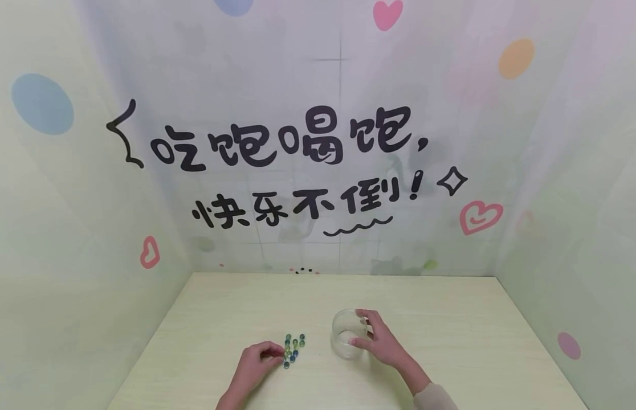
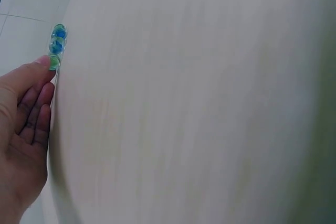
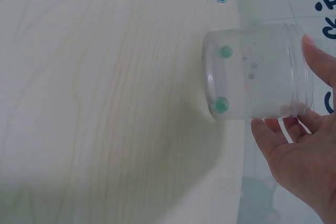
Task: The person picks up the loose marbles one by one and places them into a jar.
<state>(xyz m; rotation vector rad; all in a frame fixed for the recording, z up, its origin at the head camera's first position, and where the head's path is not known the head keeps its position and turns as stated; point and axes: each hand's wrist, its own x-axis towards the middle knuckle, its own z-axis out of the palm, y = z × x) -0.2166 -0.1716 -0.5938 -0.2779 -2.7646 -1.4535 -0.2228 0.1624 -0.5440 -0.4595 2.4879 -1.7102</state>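
Observation:
Glass marbles in green, blue and yellowish tones lie in a small cluster on the light wood table. My left hand is at the cluster's left side. In the left wrist view, thumb and forefinger pinch a green marble, with blue marbles just beyond it. To the right, a clear jar stands upright and uncapped. My right hand grips it near the rim, thumb on one side and fingers on the other. Two green marbles show through the jar's wall near its base in the right wrist view.
The pale wood table is closed in by a back wall with black lettering and by side walls with coloured dots and hearts. A gap of bare table separates the marble cluster from the jar.

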